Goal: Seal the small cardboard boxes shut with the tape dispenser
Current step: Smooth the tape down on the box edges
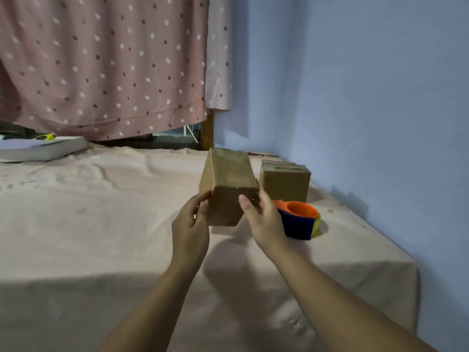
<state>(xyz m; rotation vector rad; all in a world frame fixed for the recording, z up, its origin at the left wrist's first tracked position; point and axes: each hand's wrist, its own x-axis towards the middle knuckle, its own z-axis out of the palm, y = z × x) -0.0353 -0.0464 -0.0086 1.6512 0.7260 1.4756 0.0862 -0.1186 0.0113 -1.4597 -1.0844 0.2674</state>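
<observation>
Tilted box (229,184), likely light but crushable, grasped at its near stiff edges by fingers (201,199) of left hand (190,224) and right hand (264,219).

Dotted pink curtain (101,59), white book (43,149)

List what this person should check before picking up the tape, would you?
1. Steady hold: the left hand and right hand both grip the box: ok.
2. Reach: the tape dispenser lies on the cloth beside the right hand: ok.
3. Free hand for the dispenser: both hold the box: not ok.
4. Flaps closed flat: seam not clear: cannot tell.
5. Clear path: the other boxes stand behind the dispenser, by the wall: ok.
</observation>
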